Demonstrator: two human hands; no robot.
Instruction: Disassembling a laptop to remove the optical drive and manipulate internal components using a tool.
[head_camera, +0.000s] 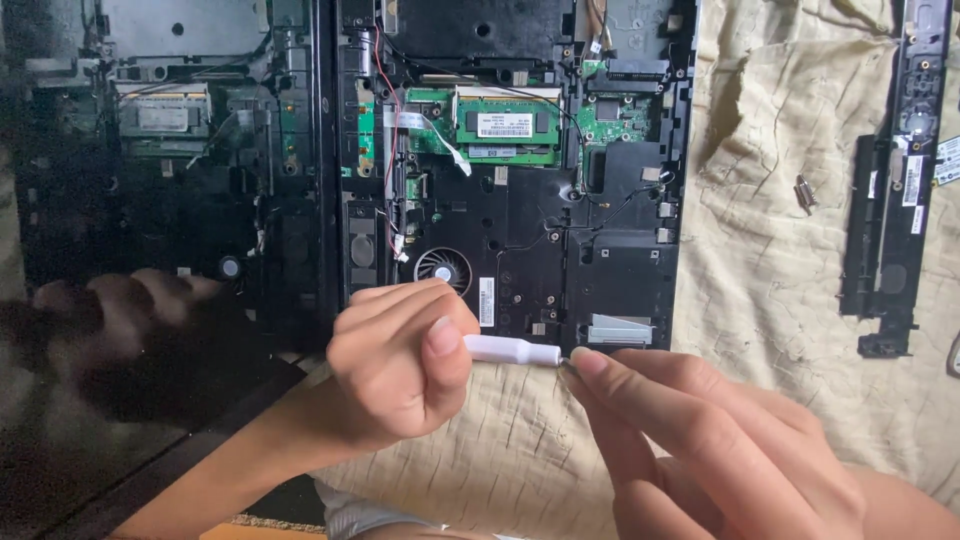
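Note:
My left hand (400, 365) is closed around the handle of a small white screwdriver (512, 350), which points to the right. My right hand (700, 440) pinches the screwdriver's metal tip (566, 362) between thumb and fingertips. Both hands hover just in front of an opened black laptop base (520, 200), whose green circuit boards, memory module (507, 125) and round fan (443, 268) are exposed. The part of the tool inside my left fist is hidden.
The laptop's dark glossy screen (150, 180) lies flat to the left and mirrors the base and my hand. A beige crumpled cloth (780, 260) covers the surface. On it lie a small metal part (805, 193) and a long black plastic strip (895, 190) at the right.

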